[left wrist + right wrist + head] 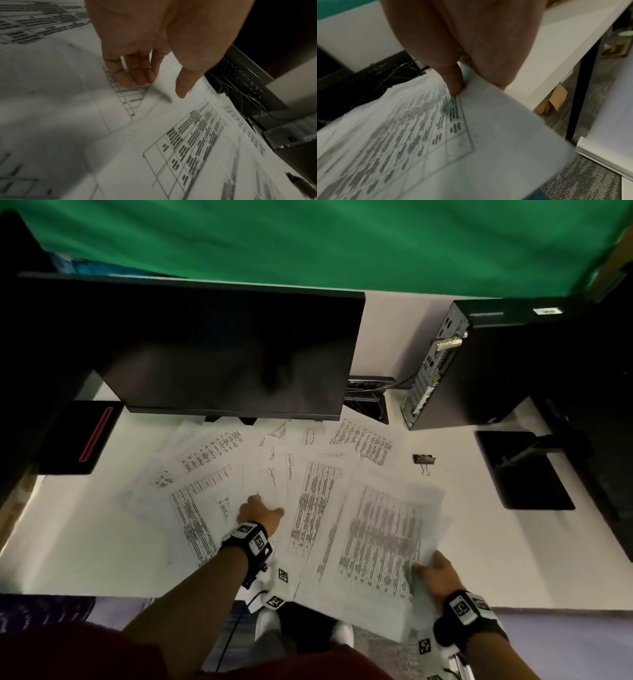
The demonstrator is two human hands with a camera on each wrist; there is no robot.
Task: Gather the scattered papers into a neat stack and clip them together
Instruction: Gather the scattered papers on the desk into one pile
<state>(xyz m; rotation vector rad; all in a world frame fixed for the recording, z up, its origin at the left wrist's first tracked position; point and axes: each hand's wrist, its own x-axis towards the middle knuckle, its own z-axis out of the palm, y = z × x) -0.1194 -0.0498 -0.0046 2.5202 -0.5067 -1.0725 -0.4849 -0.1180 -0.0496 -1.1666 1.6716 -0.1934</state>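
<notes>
Several printed sheets (308, 484) with tables lie fanned over the white desk (85, 542) in front of the monitor. My left hand (258, 511) lies among them with fingers straight, its fingertips (126, 82) touching a sheet (128, 102). My right hand (435, 575) pinches the near right edge of a sheet (380, 542), lifted and blurred over the desk's front edge; the thumb (453, 83) presses on top of this held sheet (436, 142), the fingers hidden under it. A black binder clip (424, 459) sits on the desk right of the papers, away from both hands.
A dark monitor (222, 347) stands behind the papers. A black computer tower (479, 364) is at the back right, a black pad (524, 470) to its front, a black box with a red stripe (82, 436) at left. Cables (366, 395) sit behind.
</notes>
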